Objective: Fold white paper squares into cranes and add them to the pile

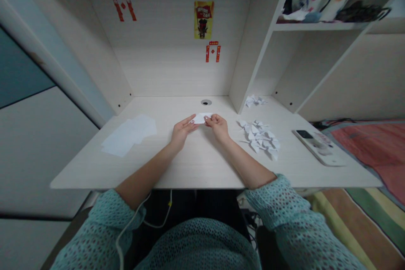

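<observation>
The folded paper (200, 118) is showing plain white — so are the loose sheets (129, 136) and the pile of folded paper shapes (260, 137). The desk (196, 164) is looking pale, wood-grained beige. The sleeves (278, 202) are showing teal openwork knit. The poster (203, 19) is glowing yellow with red — the wall stickers (123, 4) are reading red.

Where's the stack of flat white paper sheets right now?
In the head view, the stack of flat sheets lies on the desk to the left of the left hand, apart from it, near the left side panel.
</observation>
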A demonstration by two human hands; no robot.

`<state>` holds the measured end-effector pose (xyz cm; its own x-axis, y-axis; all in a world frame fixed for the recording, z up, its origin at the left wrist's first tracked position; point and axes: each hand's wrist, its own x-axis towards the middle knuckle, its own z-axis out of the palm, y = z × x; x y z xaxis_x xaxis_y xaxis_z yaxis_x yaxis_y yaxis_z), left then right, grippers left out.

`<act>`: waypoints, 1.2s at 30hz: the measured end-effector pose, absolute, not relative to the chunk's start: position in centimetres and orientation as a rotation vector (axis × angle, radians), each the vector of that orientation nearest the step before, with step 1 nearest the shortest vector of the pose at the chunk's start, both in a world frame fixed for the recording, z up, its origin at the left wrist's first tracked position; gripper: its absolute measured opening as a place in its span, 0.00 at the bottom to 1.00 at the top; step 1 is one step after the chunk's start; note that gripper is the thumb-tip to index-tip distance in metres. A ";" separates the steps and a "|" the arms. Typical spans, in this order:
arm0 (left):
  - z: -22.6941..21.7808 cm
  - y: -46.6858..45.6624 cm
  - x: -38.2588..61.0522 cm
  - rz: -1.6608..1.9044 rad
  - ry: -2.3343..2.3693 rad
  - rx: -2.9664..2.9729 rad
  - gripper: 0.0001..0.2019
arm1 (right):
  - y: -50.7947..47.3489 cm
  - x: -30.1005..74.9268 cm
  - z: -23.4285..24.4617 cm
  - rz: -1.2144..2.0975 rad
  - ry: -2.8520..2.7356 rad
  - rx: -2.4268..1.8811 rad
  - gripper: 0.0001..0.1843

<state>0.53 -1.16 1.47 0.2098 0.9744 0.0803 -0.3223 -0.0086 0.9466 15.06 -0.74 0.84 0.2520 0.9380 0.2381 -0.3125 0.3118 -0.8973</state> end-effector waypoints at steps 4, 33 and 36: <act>1.3 -1.3 0.6 1.234 0.815 1.111 0.25 | -0.4 14.7 0.3 0.952 -0.916 -0.845 0.24; 1.7 -2.0 0.6 1.228 0.936 1.432 0.19 | -1.2 15.6 0.9 0.555 -1.368 -0.942 0.09; 1.7 -1.9 0.7 1.180 0.997 1.408 0.17 | -1.5 15.9 1.3 0.391 -1.691 -0.966 0.07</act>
<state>0.68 -1.91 1.67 0.1825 0.9710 0.1546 -0.0094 -0.1555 0.9878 15.85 -1.51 1.31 -0.0718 0.7613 0.6444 0.4012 0.6136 -0.6801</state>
